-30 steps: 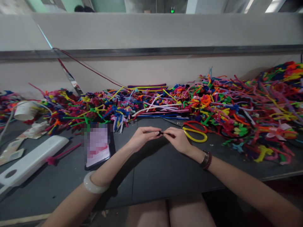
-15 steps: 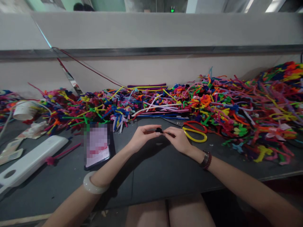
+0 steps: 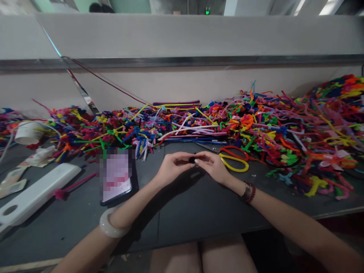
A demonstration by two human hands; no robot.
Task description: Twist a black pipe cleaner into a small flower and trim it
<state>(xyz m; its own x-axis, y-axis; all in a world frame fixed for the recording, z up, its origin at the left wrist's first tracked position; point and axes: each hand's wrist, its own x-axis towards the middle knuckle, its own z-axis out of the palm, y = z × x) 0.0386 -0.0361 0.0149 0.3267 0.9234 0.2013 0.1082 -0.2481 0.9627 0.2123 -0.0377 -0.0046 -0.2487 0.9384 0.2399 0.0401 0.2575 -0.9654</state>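
Note:
A small black fuzzy piece (image 3: 192, 160), which looks like bent pipe cleaner, is held between both hands just above the dark table. My left hand (image 3: 173, 166) pinches it from the left with thumb and fingers. From the other side, the fingertips of my right hand (image 3: 212, 165) close on its right edge and partly hide it. Scissors (image 3: 235, 163) with one red and one yellow handle lie right beside my right hand, blades pointing left. Behind both hands runs a heap of coloured pipe cleaners (image 3: 193, 131).
A phone (image 3: 118, 178) lies left of my left forearm. Further left are a white long device (image 3: 42, 197), a pink pipe-cleaner piece (image 3: 75, 185), paper packets (image 3: 14, 182) and a tipped white cup (image 3: 28, 132). A low wall (image 3: 182, 38) stands behind the heap.
My right hand has shifted slightly left, its fingertips now overlapping the black piece more. The left hand stays nearly in place, still pinching it.

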